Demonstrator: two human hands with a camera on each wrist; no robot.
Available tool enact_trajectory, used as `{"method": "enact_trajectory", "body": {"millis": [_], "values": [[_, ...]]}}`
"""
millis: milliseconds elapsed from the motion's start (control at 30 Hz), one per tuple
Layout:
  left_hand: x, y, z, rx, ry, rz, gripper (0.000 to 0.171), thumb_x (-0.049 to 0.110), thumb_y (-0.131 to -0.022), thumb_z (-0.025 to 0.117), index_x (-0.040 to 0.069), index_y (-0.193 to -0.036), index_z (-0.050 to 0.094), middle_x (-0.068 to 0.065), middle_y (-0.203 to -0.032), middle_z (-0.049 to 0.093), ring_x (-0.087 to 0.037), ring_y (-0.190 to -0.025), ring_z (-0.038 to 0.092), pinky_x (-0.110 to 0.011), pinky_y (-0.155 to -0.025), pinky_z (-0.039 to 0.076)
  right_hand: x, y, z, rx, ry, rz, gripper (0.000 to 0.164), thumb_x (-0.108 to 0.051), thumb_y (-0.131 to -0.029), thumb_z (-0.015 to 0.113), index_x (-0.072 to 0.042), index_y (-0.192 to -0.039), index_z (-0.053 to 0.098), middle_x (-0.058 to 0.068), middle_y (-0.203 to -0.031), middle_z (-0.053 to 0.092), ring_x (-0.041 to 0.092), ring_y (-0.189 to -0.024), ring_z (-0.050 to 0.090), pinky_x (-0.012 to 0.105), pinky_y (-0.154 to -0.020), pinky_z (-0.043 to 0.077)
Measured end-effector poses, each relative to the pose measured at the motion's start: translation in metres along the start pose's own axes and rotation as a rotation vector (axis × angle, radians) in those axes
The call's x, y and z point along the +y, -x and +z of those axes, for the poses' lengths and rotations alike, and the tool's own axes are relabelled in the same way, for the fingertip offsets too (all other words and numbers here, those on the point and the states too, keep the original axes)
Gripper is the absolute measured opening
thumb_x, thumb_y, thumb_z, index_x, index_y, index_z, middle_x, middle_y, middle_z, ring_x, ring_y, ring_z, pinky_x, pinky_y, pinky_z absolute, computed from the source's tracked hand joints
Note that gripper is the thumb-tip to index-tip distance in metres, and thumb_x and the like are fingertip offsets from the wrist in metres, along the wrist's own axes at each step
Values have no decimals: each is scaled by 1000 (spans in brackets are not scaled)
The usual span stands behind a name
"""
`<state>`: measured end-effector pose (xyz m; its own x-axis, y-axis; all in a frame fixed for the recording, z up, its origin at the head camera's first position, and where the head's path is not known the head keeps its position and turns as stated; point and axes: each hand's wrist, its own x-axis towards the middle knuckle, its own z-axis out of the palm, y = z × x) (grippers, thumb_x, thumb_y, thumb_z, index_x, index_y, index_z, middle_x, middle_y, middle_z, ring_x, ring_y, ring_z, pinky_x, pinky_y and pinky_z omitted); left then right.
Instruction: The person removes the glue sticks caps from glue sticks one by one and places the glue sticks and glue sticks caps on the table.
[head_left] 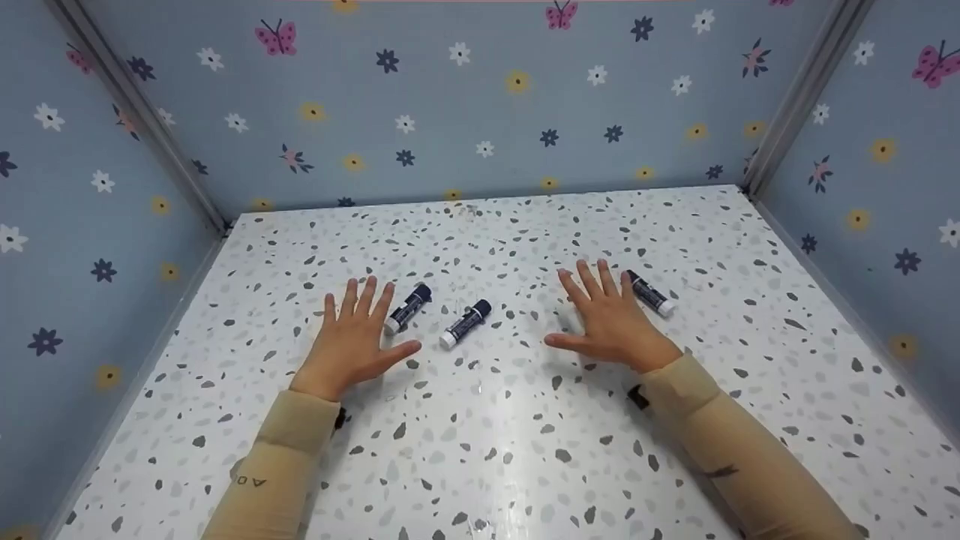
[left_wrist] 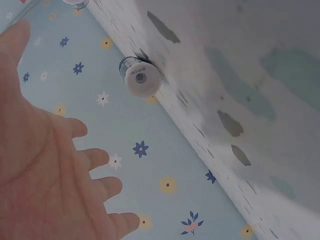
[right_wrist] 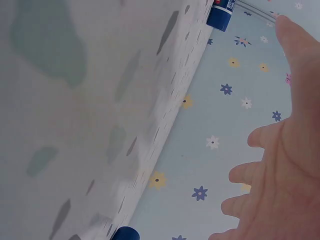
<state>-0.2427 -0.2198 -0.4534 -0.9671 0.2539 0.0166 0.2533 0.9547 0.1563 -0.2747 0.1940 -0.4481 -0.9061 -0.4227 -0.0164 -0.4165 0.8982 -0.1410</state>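
My left hand (head_left: 351, 343) hovers palm down with its fingers spread, holding nothing. Just right of its fingertips lies a dark blue glue stick (head_left: 409, 308) with a white base. A second glue stick (head_left: 466, 324) is a little further right, tilted the same way. Palm down too, my right hand (head_left: 611, 324) has spread fingers and nothing in its grasp. By its outer fingers lies a third glue stick (head_left: 651, 293), its dark end partly behind a finger. The left wrist view shows one white round base (left_wrist: 143, 81) end-on; in the right wrist view a dark blue cap (right_wrist: 220, 19) appears at the top.
Both hands are over a white speckled tabletop (head_left: 495, 420). Blue panels with flowers and butterflies enclose it at the back (head_left: 480, 97), the left (head_left: 67, 247) and the right (head_left: 862, 247). Metal posts stand at the two far corners.
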Motion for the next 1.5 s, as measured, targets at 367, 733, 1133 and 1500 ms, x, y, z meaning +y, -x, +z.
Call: {"method": "enact_trajectory", "body": {"millis": [367,733,1133,1500], "values": [[3,0,-3,6,21,17,109,79,-99,53,8,-174,18,-24,-180,15,-51,-167,9,-73,-132,4,-1,-1,-9,4,-11,-3,115,-79,-96,60,-15,-176,7,21,-182,-1,52,-167,-5,77,-129,-1],[12,-3,-3,-23,5,18,108,79,-100,52,7,-174,18,-24,-180,17,-50,-167,9,-71,-133,7,2,2,-13,-13,-21,18,114,-78,-97,61,-16,-176,7,21,-182,-2,53,-166,-6,78,-129,2],[25,-9,-7,-30,-40,6,107,79,-101,51,6,-173,20,-25,-178,21,-51,-166,14,-67,-134,14,6,4,-21,-6,-1,31,114,-79,-96,59,-15,-176,8,23,-182,4,52,-167,-4,78,-129,3],[36,-14,-12,-11,-29,16,101,72,-104,51,2,-172,24,-28,-171,38,-51,-159,34,-67,-128,31,4,-2,-30,23,-13,-8,114,-78,-96,62,-15,-176,10,23,-182,8,52,-167,3,76,-130,6]]}}
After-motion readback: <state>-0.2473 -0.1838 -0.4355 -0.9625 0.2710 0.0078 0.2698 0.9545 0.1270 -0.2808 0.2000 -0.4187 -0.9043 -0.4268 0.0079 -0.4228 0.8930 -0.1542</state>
